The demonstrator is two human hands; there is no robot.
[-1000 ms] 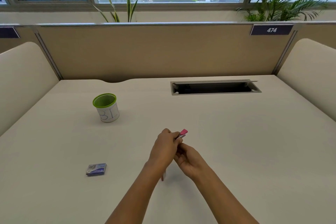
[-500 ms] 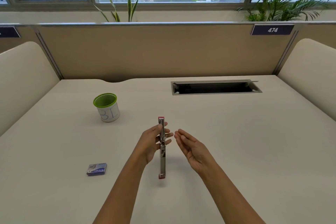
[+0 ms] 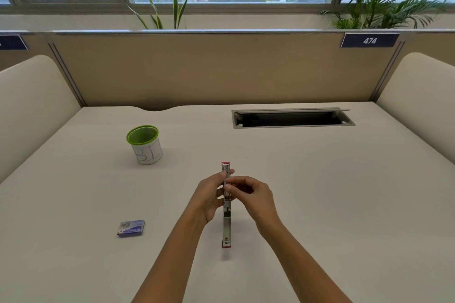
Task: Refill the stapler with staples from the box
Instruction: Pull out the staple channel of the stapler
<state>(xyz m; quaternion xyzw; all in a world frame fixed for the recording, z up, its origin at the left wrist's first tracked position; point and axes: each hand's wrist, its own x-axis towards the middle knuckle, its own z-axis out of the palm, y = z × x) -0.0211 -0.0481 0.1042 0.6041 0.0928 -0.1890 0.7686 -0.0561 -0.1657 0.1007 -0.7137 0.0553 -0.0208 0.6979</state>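
- The stapler (image 3: 226,206) is my landmark: I have it swung fully open into one long strip, held above the desk (image 3: 344,192), one pink end pointing away from me and the other toward me.
- My left hand (image 3: 209,198) is clamped on the stapler's left side near the hinge, thumb and fingers wrapped against the far half.
- Half a second ago my right hand (image 3: 251,198) hung open and apart to the right of the stapler. Now it has come in, and its fingertips (image 3: 227,187) are pinched together against the metal channel beside my left thumb.
- A second ago the stapler was still folded shut between both hands, so the opening step is done.
- I judge that I am now checking or steadying the magazine. Whether any staples sit in it is too small to tell.
- The staple box (image 3: 131,228) lies closed on the desk, well to the left of the stapler and a little nearer me, untouched.
- So no refill has begun; my right hand must next let go and go left to the box.
- The green-rimmed cup (image 3: 145,145) stands beyond the stapler, off to the left, out of the way.
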